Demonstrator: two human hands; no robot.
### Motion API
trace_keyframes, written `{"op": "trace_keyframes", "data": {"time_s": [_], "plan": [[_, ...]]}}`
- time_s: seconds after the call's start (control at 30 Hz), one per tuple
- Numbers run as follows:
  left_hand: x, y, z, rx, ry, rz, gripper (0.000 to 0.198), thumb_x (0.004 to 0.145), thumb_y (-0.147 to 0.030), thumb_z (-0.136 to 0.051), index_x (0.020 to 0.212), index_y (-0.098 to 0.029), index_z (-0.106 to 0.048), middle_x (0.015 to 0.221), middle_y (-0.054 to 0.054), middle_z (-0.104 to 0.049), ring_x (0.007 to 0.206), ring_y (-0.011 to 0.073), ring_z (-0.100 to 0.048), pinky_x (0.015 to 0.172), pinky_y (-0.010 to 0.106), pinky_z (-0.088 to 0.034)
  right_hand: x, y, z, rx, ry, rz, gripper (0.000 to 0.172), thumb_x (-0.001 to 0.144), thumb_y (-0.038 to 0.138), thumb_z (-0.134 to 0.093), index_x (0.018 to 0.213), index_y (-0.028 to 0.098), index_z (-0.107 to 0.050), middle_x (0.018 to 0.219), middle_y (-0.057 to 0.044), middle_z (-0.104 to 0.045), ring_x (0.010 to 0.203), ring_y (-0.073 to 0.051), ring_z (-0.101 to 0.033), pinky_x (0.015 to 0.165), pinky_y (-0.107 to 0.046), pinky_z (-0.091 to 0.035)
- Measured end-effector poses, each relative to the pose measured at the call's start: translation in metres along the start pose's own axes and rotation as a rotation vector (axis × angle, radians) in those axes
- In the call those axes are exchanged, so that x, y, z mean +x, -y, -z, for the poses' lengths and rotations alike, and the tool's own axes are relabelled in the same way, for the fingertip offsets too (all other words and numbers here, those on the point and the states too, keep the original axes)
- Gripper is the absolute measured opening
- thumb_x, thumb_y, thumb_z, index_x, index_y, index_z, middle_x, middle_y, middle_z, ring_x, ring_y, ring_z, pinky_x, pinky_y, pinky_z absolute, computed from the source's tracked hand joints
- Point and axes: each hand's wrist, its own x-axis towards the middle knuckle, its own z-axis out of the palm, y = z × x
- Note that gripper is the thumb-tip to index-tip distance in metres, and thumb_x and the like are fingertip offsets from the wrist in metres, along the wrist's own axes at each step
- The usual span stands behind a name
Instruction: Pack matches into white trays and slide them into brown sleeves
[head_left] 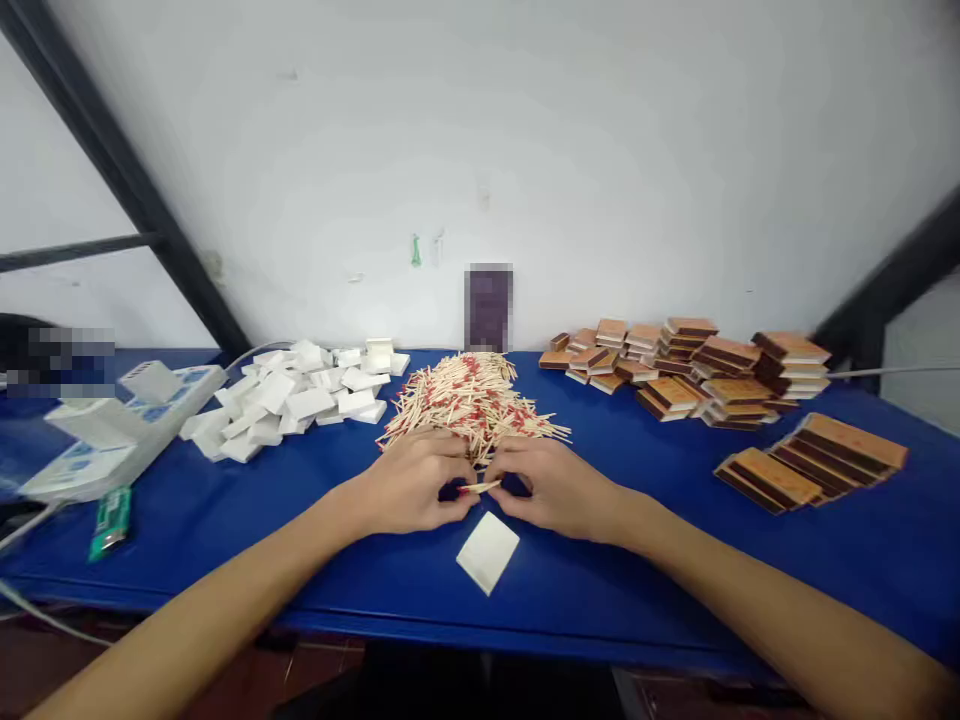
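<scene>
Between the fingertips of both my hands is a small bunch of matches (480,488), with red heads toward the left. My left hand (420,480) pinches the bunch at its red-headed end, and my right hand (559,487) pinches the other end. Just beyond my fingers rises a big loose heap of matches (469,400), pale sticks with red heads lying in many directions. A white matchbox tray (488,552) lies on the blue table close in front of my hands, turned cornerwise. How many matches I hold cannot be made out.
A pile of white matchbox trays (292,395) lies at the left. Orange-brown matchboxes (675,365) are stacked at the right, with a leaning row (817,460) nearer. A white power strip (82,465) and a green packet (110,522) lie far left. A wall stands behind the blue table (360,590).
</scene>
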Motion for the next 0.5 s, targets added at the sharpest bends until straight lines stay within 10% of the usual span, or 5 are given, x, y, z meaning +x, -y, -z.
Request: {"op": "trace_keyframes", "data": {"time_s": [0.5], "plan": [[-0.0006, -0.0016, 0.0002, -0.043, -0.003, 0.036, 0.009, 0.081, -0.021, -0.058, 0.079, -0.018, -0.066, 0.075, 0.000, -0.062, 0.073, 0.0148, -0.056, 0.072, 0.028, -0.042, 0.0010, 0.0016, 0.0002, 0.010, -0.021, 0.066, 0.013, 0.089, 0.017, -0.061, 0.095, 0.018, -0.072, 0.081, -0.001, -0.071, 0.070, -0.012, -0.061, 0.065, -0.023, -0.043]]}}
